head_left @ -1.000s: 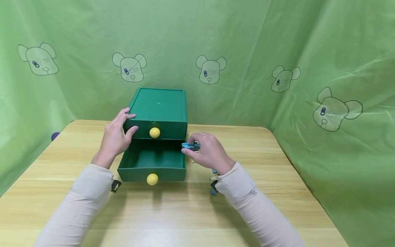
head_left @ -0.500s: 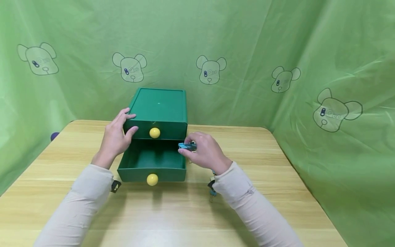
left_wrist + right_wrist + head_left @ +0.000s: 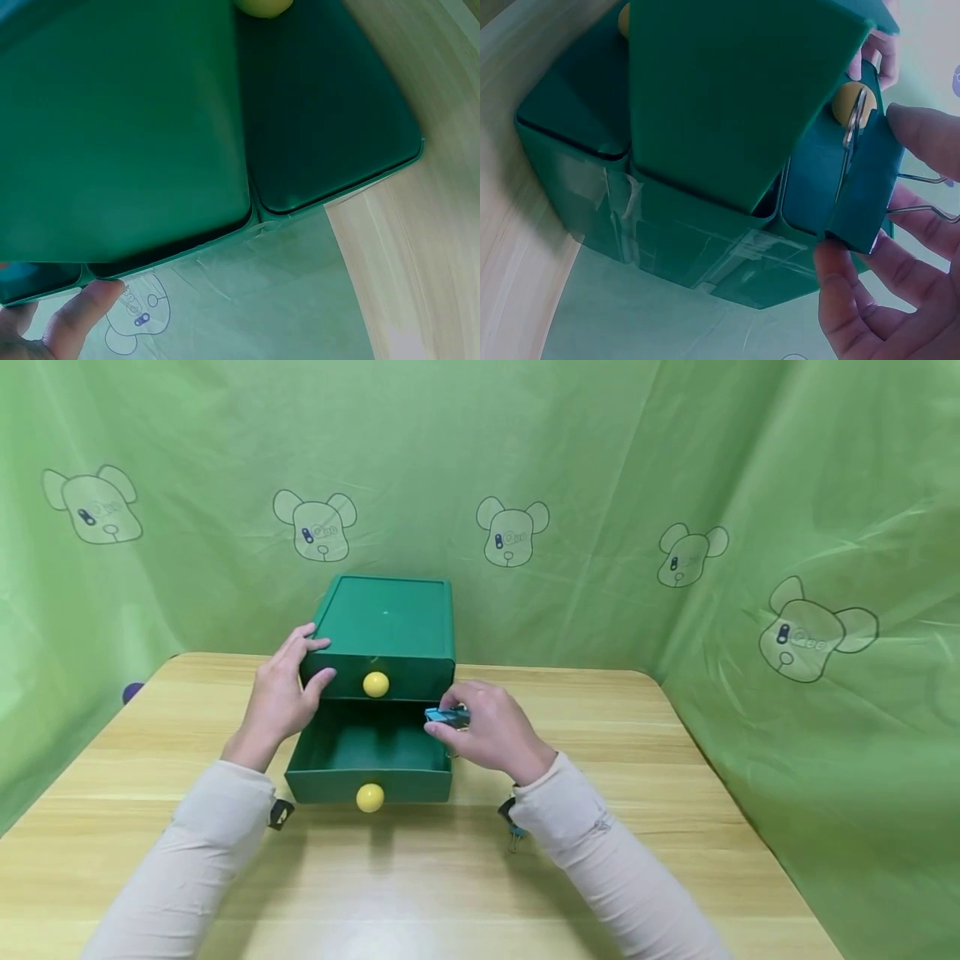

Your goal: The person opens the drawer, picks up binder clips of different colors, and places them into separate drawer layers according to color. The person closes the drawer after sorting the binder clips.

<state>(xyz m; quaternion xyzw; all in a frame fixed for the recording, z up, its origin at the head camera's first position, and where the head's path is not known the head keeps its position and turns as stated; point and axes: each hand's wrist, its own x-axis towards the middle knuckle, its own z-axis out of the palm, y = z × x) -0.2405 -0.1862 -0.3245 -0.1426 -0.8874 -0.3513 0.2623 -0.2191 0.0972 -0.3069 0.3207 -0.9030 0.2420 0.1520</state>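
Note:
A green drawer cabinet (image 3: 386, 614) stands on the table, its upper drawer with a yellow knob (image 3: 376, 684) pushed in. Below that, a drawer (image 3: 367, 787) with another yellow knob is pulled out toward me. My left hand (image 3: 276, 697) rests on the cabinet's upper left corner, thumb at the front and fingers over the top edge. Between thumb and fingers, my right hand (image 3: 491, 731) pinches a blue binder clip (image 3: 866, 184) with wire handles. The clip is just above the right rim of the pulled-out drawer.
Another blue binder clip (image 3: 517, 835) lies on the wooden table (image 3: 375, 893) beneath my right wrist, partly hidden by the wrist camera. A green curtain (image 3: 600, 460) with bear-head drawings hangs behind and beside the table.
My right hand has moved a little to the left with the binder clip, toward the pulled-out drawer. My left hand and the cabinet have stayed put.

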